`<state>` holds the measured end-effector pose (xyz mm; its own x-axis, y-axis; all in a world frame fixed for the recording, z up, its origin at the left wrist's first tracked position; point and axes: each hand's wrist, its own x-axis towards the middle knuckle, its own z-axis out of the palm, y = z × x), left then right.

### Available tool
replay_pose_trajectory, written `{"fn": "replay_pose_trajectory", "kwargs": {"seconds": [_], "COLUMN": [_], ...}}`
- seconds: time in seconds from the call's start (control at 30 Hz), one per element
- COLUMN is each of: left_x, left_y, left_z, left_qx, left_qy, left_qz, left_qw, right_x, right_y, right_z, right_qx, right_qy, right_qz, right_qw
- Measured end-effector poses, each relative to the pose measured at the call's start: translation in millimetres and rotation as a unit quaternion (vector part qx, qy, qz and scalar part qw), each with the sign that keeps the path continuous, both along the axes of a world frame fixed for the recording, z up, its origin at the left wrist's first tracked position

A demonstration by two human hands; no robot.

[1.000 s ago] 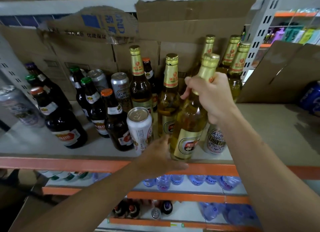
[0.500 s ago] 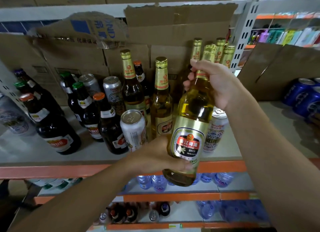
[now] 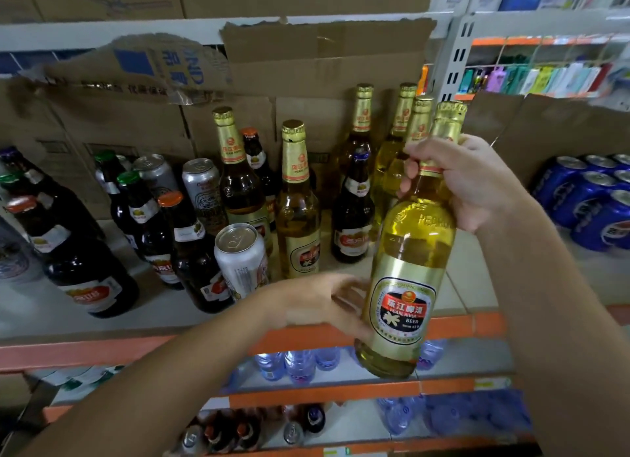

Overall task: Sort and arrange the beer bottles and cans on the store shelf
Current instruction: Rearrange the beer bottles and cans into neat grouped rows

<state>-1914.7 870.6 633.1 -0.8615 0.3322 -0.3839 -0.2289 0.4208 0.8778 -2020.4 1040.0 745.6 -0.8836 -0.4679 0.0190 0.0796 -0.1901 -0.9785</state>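
— Beer bottle (image 3: 405, 286): where is it?
— Off the shelf (image 3: 102, 351), held tilted in the air just past its front edge. The right hand (image 3: 467, 180) wraps the neck; the left hand (image 3: 317, 303) loosely cups the lower body.
— Risk?
— I'd guess swinging it in clips the white can (image 3: 240, 259) near that edge, toppling it.

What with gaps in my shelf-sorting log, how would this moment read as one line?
right hand: grips gold bottle neck | left hand: cups its lower body | bottle: tilted, off the shelf, before its orange edge
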Motion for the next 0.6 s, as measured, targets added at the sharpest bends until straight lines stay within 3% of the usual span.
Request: {"fn": "replay_pose_trajectory", "kwargs": {"seconds": [0.1,0.27,0.6], "left_x": [-13,-41,-72], "left_y": [8,30,59], "left_z": [-5,-17,-39], "left_qx": [-0.053,-0.049,-0.039], "left_qy": [0.039,0.095,0.156], "left_qz": [0.076,0.203,0.204], "left_qw": [0.995,0.973,0.966], "right_x": [-3,-13,-34], "right_y": [15,32,47], "right_z": [2,1,0], "right_qx": [0.015,0.024,0.05], "right_qy": [0.018,0.045,0.094], "right_qz": [-0.028,-0.068,-0.1], "right_qw": [0.999,0.996,0.989]}}
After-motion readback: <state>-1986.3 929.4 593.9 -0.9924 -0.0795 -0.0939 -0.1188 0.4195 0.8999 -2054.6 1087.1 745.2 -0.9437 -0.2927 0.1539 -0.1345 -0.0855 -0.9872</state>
